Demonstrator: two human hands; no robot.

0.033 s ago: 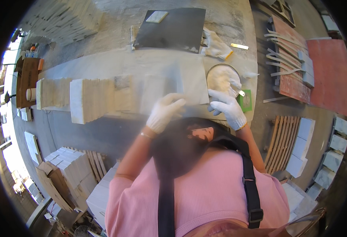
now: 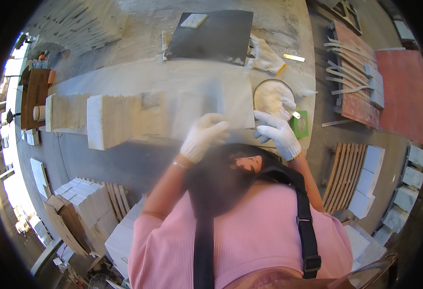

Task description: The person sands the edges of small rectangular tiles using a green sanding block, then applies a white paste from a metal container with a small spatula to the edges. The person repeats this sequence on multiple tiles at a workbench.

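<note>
On the grey worktop (image 2: 124, 77), the person's gloved left hand (image 2: 202, 137) and gloved right hand (image 2: 279, 136) rest with fingers spread apart on the near edge of a pale square tile (image 2: 211, 101), just beside a round bowl of white paste (image 2: 273, 96) and a stack of tiles (image 2: 124, 120).

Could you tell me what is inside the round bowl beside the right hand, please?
The round bowl holds white paste. The gloved right hand covers its near rim, so that part stays hidden.

Knit cloth gloves on left hand (image 2: 202, 136), right hand (image 2: 280, 136); pale stone tile (image 2: 211, 103) matt (smooth); dark slab (image 2: 216, 36) matt
</note>
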